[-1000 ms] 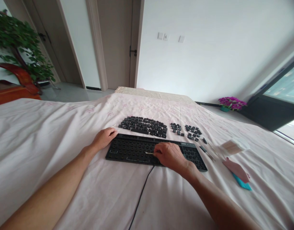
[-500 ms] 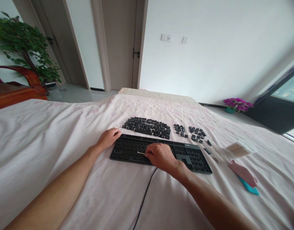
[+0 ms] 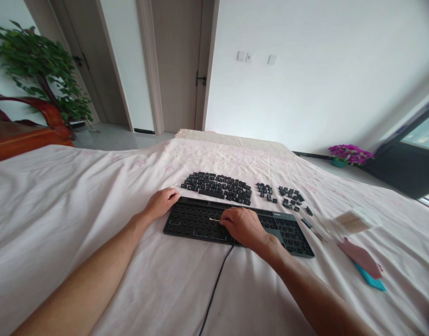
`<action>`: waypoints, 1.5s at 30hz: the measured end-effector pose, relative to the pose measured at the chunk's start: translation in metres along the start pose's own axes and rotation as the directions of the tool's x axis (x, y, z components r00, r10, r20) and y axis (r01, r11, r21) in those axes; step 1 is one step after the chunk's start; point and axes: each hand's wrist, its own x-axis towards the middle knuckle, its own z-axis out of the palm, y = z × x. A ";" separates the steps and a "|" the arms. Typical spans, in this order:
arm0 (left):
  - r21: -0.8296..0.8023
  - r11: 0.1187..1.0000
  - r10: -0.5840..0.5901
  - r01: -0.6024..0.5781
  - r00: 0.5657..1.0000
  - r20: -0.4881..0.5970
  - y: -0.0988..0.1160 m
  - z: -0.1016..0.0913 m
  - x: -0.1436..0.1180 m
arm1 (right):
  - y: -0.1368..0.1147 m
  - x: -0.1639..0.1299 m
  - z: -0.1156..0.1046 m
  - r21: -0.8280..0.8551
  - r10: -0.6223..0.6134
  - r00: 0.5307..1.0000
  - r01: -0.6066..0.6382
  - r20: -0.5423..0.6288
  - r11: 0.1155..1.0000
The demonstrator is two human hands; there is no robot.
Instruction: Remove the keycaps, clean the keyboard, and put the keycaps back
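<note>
A black keyboard base [image 3: 197, 223] with its keycaps removed lies on a pale pink bedsheet [image 3: 60, 196]. My left hand [image 3: 161, 202] rests on the keyboard's far left corner, fingers curled against it. My right hand [image 3: 243, 226] lies over the middle of the keyboard and pinches a cotton swab [image 3: 214, 220], whose white tip points left onto the key sockets. Several loose black keycaps [image 3: 217, 185] are laid out in rows just beyond the keyboard, with two smaller groups [image 3: 286, 195] to their right.
The keyboard's black cable [image 3: 214, 289] runs toward me. A clear pack of cotton swabs [image 3: 352, 221], a pink cloth [image 3: 361, 255] over a teal object [image 3: 370, 277] lie right. A green plant [image 3: 39, 70] and wooden furniture [image 3: 22, 137] stand left; purple flowers [image 3: 349, 153] on the floor right.
My right hand slid the swab left along the keyboard, then back a little to the right and toward a farther row. The left hand stayed on the corner. My view shifted slightly.
</note>
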 end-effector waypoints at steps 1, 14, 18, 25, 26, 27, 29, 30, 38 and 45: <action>0.002 1.000 -0.004 0.004 1.000 0.001 0.001 0.000 0.000 | -0.003 0.002 0.001 -0.005 -0.007 1.000 0.007 0.007 1.000; -0.017 0.999 -0.026 0.028 0.994 0.110 -0.004 0.001 0.001 | 0.039 -0.036 -0.030 -0.106 0.244 0.966 -0.252 -0.084 0.962; 0.005 0.998 -0.067 0.067 0.988 0.142 -0.016 0.007 0.004 | 0.075 -0.063 -0.039 -0.178 0.440 0.887 -0.460 -0.141 0.870; 0.035 0.996 -0.085 0.081 0.988 0.126 -0.031 0.014 0.006 | 0.120 -0.101 -0.041 -0.223 0.622 0.754 -0.656 -0.209 0.721; 0.037 0.996 -0.087 0.083 0.988 0.127 -0.032 0.014 0.007 | 0.126 -0.107 -0.041 -0.218 0.635 0.742 -0.670 -0.215 0.710; 0.038 0.995 -0.091 0.087 0.987 0.130 -0.032 0.014 0.007 | 0.132 -0.114 -0.041 -0.208 0.647 0.730 -0.683 -0.219 0.700; 0.038 0.995 -0.096 0.092 0.986 0.134 -0.032 0.014 0.007 | 0.144 -0.129 -0.041 -0.191 0.682 0.695 -0.719 -0.229 0.669; 0.035 0.995 -0.096 0.092 0.986 0.135 -0.032 0.013 0.007 | 0.149 -0.137 -0.042 -0.187 0.705 0.673 -0.739 -0.224 0.647; 0.030 0.993 -0.115 0.113 0.986 0.120 -0.028 0.012 0.007 | 0.189 -0.183 -0.048 -0.142 0.794 0.510 -0.859 -0.330 0.492; 0.020 0.998 -0.064 0.062 0.991 0.115 -0.010 0.005 0.001 | 0.229 -0.199 -0.044 -0.167 0.867 0.448 -0.892 -0.219 0.419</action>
